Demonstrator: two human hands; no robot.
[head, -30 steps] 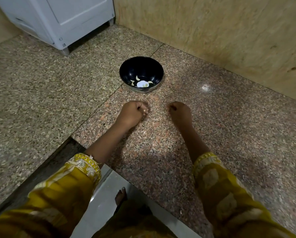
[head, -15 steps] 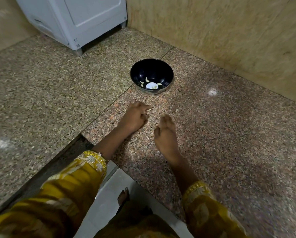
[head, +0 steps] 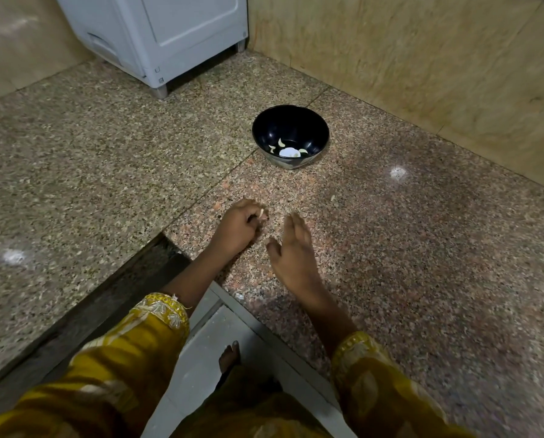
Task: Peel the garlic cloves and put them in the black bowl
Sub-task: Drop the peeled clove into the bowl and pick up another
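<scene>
Black bowl (head: 296, 121), cloves (head: 281, 142) inside | L hand (head: 241, 226) pinching garlic clove (head: 262, 213) | R hand (head: 292, 249) released, fingers straight

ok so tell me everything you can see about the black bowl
The round, glossy black bowl stands upright on the speckled granite surface, near the beige wall. Its inside is dark and shiny; the outer base looks greyish. At its bottom lie a few small pale curved garlic pieces and one rounder white patch, clove or glare, I cannot tell. Outside, only the surface touches it.
</scene>
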